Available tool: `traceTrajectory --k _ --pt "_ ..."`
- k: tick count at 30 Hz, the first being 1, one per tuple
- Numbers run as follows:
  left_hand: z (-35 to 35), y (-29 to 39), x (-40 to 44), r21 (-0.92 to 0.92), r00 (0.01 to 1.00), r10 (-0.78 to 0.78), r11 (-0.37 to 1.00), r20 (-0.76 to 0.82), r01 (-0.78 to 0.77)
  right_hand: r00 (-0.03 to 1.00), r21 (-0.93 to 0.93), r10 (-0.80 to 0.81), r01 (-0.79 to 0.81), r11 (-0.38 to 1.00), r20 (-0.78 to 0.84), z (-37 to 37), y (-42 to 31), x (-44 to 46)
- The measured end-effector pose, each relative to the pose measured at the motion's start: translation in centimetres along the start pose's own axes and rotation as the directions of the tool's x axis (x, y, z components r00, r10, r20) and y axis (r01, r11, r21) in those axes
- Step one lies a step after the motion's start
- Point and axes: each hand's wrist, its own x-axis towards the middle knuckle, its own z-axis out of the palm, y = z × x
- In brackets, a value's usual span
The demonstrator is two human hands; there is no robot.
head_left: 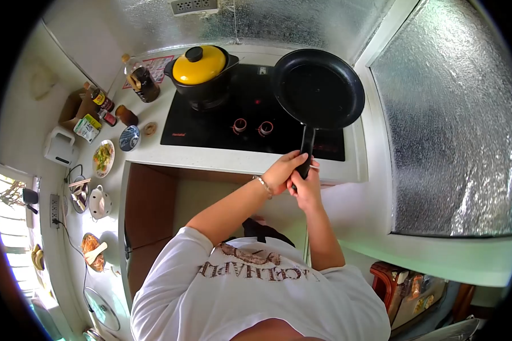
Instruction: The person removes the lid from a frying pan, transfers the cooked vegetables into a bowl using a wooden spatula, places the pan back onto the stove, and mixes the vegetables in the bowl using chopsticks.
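Observation:
A black frying pan [318, 88] is over the right side of the black cooktop [210, 128], its inside facing up with no food visible in it. Its handle points toward me. My left hand [283, 172], with a bracelet at the wrist, is closed around the handle. Just beside it, slightly nearer to me, my right hand [307, 184] also grips the handle. Whether the pan's base touches the cooktop, I cannot tell. Left of the pan, a black pot [202, 91] with a yellow lid [199, 65] stands at the back of the cooktop.
On the left counter are a bottle of dark liquid [144, 85], smaller bottles, a blue patterned bowl [129, 138], a plate of food [103, 159], a white perforated holder [100, 203] and a glass lid [102, 310]. A foil-covered panel [449, 125] rises at the right.

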Motion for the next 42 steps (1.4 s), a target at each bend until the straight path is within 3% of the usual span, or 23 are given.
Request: traceTrajectory --k 1,6,20,29,31,34,35,36,37,39,41,42 --pt "-0.6 -0.2 2.4 0.003 1.0 -0.01 1.0 0.005 0.01 0.998 0.036 -0.066 0.065 0.997 0.013 -0.9 -0.3 1.5" --pt "-2.6 -1.1 9.1 -0.107 0.997 0.001 0.994 -0.076 -0.01 1.0 0.141 -0.015 0.012 0.99 0.019 -3.9 0.5 7.0" --pt "-4.7 -1.9 12.3 -0.101 0.991 -0.049 0.994 -0.126 0.036 0.996 0.138 0.053 -0.063 0.988 0.074 -5.8 1.7 10.3" --pt "-5.2 -2.7 12.2 -0.09 0.996 -0.068 0.994 -0.05 0.063 0.988 0.128 0.078 -0.094 0.987 0.131 -7.1 2.6 9.8" --pt "-5.2 -1.7 11.7 0.05 0.988 -0.128 0.991 0.082 0.124 0.987 0.088 0.089 -0.102 0.991 0.136 -7.5 2.3 9.7" --pt "-5.8 -1.7 11.8 -0.082 0.993 -0.111 0.99 0.033 0.114 0.967 0.312 0.195 -0.237 0.92 0.162 -7.5 1.4 9.3" --pt "-5.6 -2.0 11.3 -0.123 0.973 -0.127 0.987 -0.191 0.105 0.961 0.409 0.222 -0.271 0.871 0.165 -8.1 1.7 9.3" --pt "-6.0 -2.0 10.6 -0.131 0.972 -0.117 0.987 -0.203 0.092 0.952 0.499 0.25 -0.305 0.811 0.175 -8.9 2.7 9.8" --pt "-6.9 -2.1 9.7 -0.145 0.954 -0.133 0.985 -0.268 0.097 0.95 0.606 0.311 -0.268 0.749 0.036 -9.3 5.2 10.1" --pt "-9.9 -2.8 7.1 -0.128 0.937 -0.145 0.986 -0.317 0.109 0.871 0.455 0.491 -0.432 0.778 -0.012 -9.6 10.9 9.4" --pt "-12.5 -3.4 2.5 -0.053 0.945 -0.13 0.991 -0.301 0.119 0.656 0.254 0.751 -0.741 0.622 0.075 -6.4 13.0 6.5" --pt "-13.5 -3.7 -0.6 -0.038 0.936 -0.131 0.991 -0.325 0.125 0.59 0.03 0.787 -0.803 0.595 0.179 -4.5 14.6 5.0"
